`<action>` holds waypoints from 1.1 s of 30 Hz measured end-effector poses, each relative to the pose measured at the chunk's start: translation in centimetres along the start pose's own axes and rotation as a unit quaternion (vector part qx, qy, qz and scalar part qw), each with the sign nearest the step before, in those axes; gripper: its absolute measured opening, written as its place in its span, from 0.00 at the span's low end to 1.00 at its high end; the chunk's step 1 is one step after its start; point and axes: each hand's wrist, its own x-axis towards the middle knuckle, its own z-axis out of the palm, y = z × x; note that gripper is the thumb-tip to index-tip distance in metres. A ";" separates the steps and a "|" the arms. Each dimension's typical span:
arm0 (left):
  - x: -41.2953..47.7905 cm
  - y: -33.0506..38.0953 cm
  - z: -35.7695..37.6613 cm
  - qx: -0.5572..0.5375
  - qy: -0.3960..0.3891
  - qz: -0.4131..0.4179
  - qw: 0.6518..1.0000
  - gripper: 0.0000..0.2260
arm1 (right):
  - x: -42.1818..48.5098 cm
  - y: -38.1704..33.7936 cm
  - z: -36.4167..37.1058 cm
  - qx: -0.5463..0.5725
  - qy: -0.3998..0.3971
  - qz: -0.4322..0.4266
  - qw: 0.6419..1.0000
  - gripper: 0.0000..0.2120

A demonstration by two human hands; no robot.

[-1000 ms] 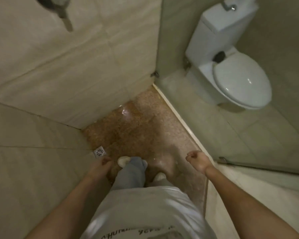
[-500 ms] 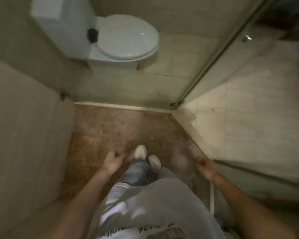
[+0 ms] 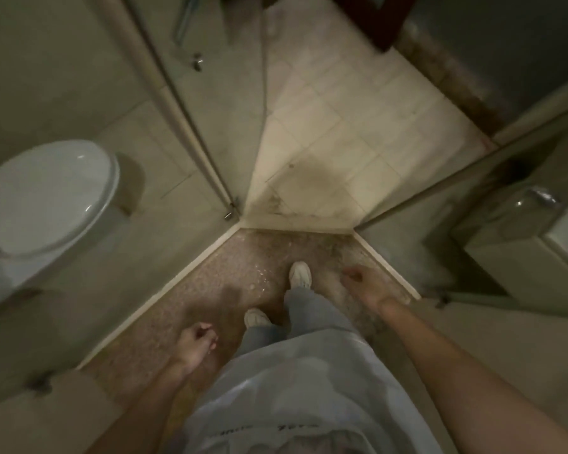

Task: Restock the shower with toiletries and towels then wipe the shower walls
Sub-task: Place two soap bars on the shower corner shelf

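I look straight down at the brown speckled shower floor [image 3: 223,283], where my two white shoes stand. My left hand [image 3: 195,345] hangs low beside my left leg, fingers curled in, with nothing in it. My right hand [image 3: 366,285] hangs out to the right over the floor, fingers loosely apart and holding nothing. Glass shower walls [image 3: 89,306] rise to my left and right. No toiletries or towels are in view.
The shower's glass door [image 3: 217,103] stands swung outward past the pale threshold [image 3: 295,226]. Beyond it lies light tiled bathroom floor [image 3: 348,119] with a damp patch. A white toilet [image 3: 46,198] sits behind the left glass; a vanity cabinet [image 3: 518,257] is at the right.
My view has swung round to the right from the shower corner and drain to the doorway; the toilet has slid to the left edge. Both hands stay low and hold nothing.
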 end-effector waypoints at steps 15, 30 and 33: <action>8.9 29.4 4.4 0.173 -0.056 0.128 0.975 0.07 | 8.4 4.7 -9.1 0.077 0.002 0.127 0.989 0.17; 12.5 50.7 8.8 0.106 -0.027 0.155 0.982 0.07 | 16.9 -1.8 -19.1 0.149 0.033 0.106 0.983 0.10; 15.7 53.0 8.8 0.150 -0.054 0.144 0.977 0.08 | 20.6 -4.4 -21.2 0.193 0.051 0.101 0.975 0.05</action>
